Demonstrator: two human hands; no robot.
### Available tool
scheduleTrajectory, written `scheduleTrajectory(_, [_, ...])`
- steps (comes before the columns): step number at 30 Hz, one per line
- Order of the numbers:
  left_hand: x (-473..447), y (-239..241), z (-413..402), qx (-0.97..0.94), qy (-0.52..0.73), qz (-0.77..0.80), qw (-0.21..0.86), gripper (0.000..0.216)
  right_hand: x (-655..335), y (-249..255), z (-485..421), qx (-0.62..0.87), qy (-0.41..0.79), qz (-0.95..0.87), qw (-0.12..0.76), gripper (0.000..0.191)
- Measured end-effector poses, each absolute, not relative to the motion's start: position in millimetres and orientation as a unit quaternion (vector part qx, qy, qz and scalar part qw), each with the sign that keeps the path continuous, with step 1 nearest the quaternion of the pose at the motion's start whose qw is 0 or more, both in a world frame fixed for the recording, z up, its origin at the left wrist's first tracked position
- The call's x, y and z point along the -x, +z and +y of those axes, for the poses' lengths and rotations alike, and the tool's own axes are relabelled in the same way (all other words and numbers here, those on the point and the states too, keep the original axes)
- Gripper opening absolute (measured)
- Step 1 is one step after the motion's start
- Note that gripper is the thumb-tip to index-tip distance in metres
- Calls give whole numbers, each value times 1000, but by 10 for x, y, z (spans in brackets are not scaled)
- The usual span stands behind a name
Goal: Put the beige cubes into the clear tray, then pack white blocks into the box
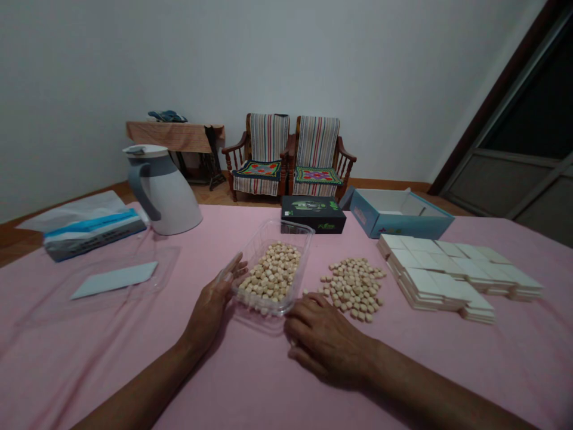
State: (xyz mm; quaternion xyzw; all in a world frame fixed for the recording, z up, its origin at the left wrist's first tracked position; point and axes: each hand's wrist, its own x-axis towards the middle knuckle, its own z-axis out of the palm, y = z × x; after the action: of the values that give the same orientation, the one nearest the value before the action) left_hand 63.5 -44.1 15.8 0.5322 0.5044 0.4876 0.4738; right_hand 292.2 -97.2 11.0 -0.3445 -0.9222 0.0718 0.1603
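On the pink cloth point(250, 388) sits the clear tub point(307, 239), probably for easy reach, its long axis pointing away, veering right. My left hand point(215, 303) lines its left wall; my right hand point(324, 334) curls by its near-right corner; whether either grips, I can't tell. Wooden pieces point(273, 272) lie inside.

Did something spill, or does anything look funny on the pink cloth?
Maybe the loose heap of little tan pieces on the pink cloth, beside the clear tub. More like them are inside the tub, so it could look spilled, but I can't tell. Nothing looks broken.
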Motion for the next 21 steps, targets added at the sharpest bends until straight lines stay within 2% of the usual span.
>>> scheduleTrajectory(6, [-633, 182, -432, -528, 488, 524, 457, 64, -3222, -55, -635, 475, 9, -862, 178, 20])
scheduleTrajectory(15, [-613, 91, -427, -512, 498, 504, 487, 63, -3662, -10, -497, 539, 57, -786, 298, 21])
scheduleTrajectory(21, [-570, 73, -388, -515, 518, 522, 440, 70, -3652, -99, -505, 534, 69, -796, 276, 17])
